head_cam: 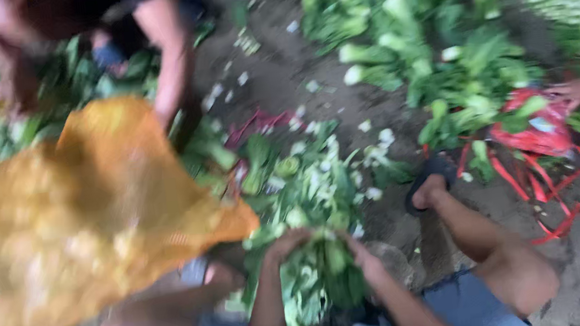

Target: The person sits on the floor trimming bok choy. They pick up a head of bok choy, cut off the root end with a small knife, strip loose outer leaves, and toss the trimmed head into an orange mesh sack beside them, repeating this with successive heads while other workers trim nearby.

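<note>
a bunch of leafy greens (pixel 317 273) sits between the person's knees, low on the dirt ground (pixel 280 77), stems toward the body. the left hand (pixel 286 245) and right hand (pixel 363 258) press on its two sides, fingers curled around the leaves and grasping them. judgement: the grip is over loose leaf tops, so stems could slip out and scatter among the trimmings (pixel 320 174) just beyond. the yellow mesh sack (pixel 71 224) hangs close at the left and could snag the bunch. another person's arm (pixel 173 60) works near the far edge. red straps (pixel 537 157) lie well apart.

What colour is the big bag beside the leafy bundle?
Yellow-orange, a blurred bag; the head view shows it.
</note>
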